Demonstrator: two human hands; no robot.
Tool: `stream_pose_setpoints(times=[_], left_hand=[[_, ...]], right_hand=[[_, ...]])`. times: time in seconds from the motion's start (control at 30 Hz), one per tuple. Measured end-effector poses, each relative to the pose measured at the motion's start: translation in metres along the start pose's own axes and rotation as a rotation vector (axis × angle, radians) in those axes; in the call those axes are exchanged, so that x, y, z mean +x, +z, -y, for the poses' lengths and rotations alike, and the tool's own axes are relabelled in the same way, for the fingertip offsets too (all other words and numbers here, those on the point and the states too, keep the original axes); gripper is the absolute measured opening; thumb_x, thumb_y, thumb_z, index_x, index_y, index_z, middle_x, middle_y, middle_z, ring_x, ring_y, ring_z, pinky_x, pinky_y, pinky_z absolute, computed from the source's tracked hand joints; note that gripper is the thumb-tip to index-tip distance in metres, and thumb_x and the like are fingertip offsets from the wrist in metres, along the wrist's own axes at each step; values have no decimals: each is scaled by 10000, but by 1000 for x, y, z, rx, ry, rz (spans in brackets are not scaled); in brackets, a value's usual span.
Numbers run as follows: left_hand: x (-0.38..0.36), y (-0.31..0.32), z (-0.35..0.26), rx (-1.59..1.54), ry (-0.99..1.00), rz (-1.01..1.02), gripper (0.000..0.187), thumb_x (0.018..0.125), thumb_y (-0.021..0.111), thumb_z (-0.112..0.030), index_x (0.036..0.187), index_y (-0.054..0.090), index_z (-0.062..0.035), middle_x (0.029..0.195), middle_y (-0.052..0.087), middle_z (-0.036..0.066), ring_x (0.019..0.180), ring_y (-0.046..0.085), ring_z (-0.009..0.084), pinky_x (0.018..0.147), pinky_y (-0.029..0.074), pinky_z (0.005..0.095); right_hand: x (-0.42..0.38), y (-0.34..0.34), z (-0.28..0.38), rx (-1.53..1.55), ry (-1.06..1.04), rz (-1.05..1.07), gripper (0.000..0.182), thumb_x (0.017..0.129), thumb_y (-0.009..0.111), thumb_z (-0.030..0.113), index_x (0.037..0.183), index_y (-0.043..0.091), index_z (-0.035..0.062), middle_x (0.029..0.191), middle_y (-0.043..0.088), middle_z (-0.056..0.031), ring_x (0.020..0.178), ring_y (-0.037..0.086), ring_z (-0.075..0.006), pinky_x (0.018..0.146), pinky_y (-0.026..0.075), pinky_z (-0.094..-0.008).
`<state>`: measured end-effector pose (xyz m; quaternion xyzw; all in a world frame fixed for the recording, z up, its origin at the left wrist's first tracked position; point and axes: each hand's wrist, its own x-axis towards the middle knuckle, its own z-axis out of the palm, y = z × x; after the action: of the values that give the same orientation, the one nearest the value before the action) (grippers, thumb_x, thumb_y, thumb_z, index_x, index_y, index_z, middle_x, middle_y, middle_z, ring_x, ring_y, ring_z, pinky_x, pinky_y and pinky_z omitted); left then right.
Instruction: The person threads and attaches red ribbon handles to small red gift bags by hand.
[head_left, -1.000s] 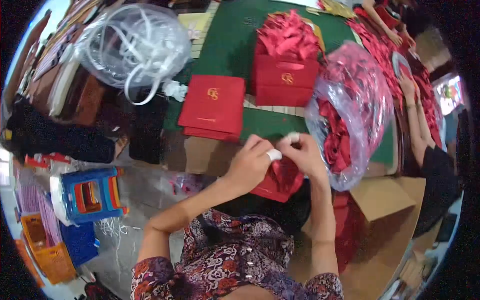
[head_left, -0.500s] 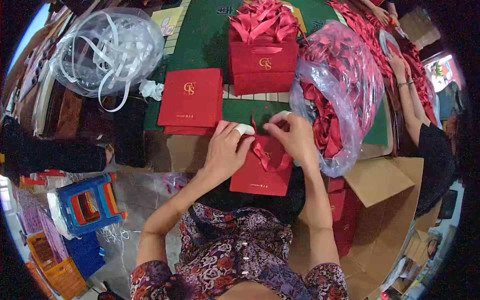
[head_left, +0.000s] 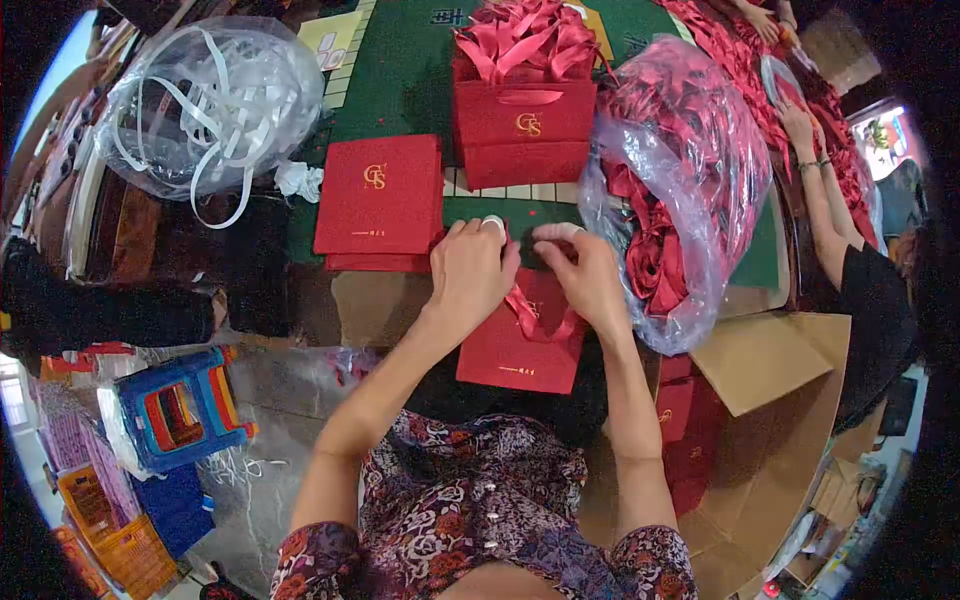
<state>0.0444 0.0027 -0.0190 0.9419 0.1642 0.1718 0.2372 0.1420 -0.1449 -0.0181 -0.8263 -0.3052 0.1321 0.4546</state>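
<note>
A flat red paper gift bag (head_left: 520,352) with gold print lies in front of me at the table edge, a loop of red ribbon (head_left: 527,318) on its face. My left hand (head_left: 470,265) is at the bag's upper left edge, thumb and fingers pinched on the ribbon; white tape wraps one finger. My right hand (head_left: 588,275) hovers by the upper right edge, fingers curled and the taped index close to the thumb. Anything in that pinch is too small to make out.
Flat red bags (head_left: 380,195) lie stacked at left. Behind stands an upright red bag (head_left: 525,135) full of ribbons. A plastic bag of red ribbons (head_left: 700,170) is at right, one of white ribbons (head_left: 215,110) at left. A cardboard box (head_left: 770,440) stands lower right; a co-worker's arm (head_left: 825,205) reaches in.
My left hand has moved up and turned over, its back now more toward me, hiding the ribbon's end. My right hand has barely moved, and the bag lies almost as before.
</note>
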Motion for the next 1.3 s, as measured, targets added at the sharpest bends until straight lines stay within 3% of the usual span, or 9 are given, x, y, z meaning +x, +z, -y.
stream_pose_setpoints(times=[0.27, 0.4, 0.77, 0.87, 0.9, 1.03, 1.13, 1.2, 1.3], left_hand=[[-10, 4, -4, -268, 50, -109, 110, 837, 709, -138, 823, 645, -49, 750, 637, 113, 746, 605, 329, 685, 475, 430], [-9, 1, -3, -264, 89, -82, 107, 845, 711, -140, 844, 651, -51, 777, 641, 120, 766, 603, 333, 718, 473, 435], [-9, -10, -6, -436, 148, -53, 111, 868, 688, -101, 906, 652, -3, 910, 612, 164, 902, 608, 353, 783, 493, 439], [-23, -15, -4, -510, 61, -184, 378, 936, 647, -119, 1264, 520, 19, 1066, 642, 208, 1050, 621, 398, 891, 503, 439], [-31, -13, 7, -425, 93, -124, 553, 944, 651, -147, 1402, 392, 25, 1144, 647, 244, 1068, 637, 417, 918, 502, 442], [-66, -24, 6, -656, -66, 193, 668, 911, 689, -176, 1441, 343, 37, 1116, 653, 292, 1080, 657, 408, 909, 503, 451], [-75, -36, 0, -716, -141, 244, 630, 907, 681, -161, 1410, 364, 49, 1108, 653, 298, 1072, 655, 418, 890, 507, 460], [-83, -48, -3, -688, -110, 264, 577, 903, 674, -146, 1360, 386, 58, 1082, 660, 291, 1037, 656, 434, 869, 511, 466], [-93, -65, -10, -655, -93, 363, 536, 900, 672, -129, 1329, 395, 35, 1072, 665, 282, 1033, 655, 442, 860, 516, 454]], right_hand=[[4, -1, -7, 345, 145, 135, 138, 953, 663, 117, 995, 691, -12, 851, 656, 27, 778, 577, -55, 707, 472, -226], [5, -1, -9, 394, 153, 109, 202, 915, 706, 156, 1000, 715, -27, 855, 718, -39, 783, 615, -72, 723, 510, -264], [4, -10, 4, 556, 271, 148, 132, 955, 681, 151, 966, 692, 20, 908, 670, 38, 831, 574, -38, 749, 457, -208], [2, -19, 10, 640, 220, 34, 123, 966, 669, 149, 972, 692, 28, 915, 662, 50, 828, 557, -27, 751, 440, -199], [2, -21, 10, 702, 171, 9, 115, 976, 657, 146, 977, 692, 36, 901, 648, 65, 809, 538, -16, 741, 424, -193], [10, -17, -1, 632, 157, -26, 118, 985, 648, 151, 975, 688, 41, 875, 628, 72, 778, 518, -10, 696, 413, -190], [11, -17, 5, 527, 203, -45, 133, 981, 652, 156, 964, 688, 29, 856, 621, 71, 759, 514, -14, 677, 408, -192], [23, -17, 10, 543, 16, -240, 141, 971, 652, 149, 941, 692, 17, 811, 600, 74, 726, 507, -15, 657, 395, -193], [29, -28, 12, 537, 101, -233, 138, 968, 651, 147, 960, 692, 15, 816, 611, 75, 723, 494, -10, 662, 394, -186]])
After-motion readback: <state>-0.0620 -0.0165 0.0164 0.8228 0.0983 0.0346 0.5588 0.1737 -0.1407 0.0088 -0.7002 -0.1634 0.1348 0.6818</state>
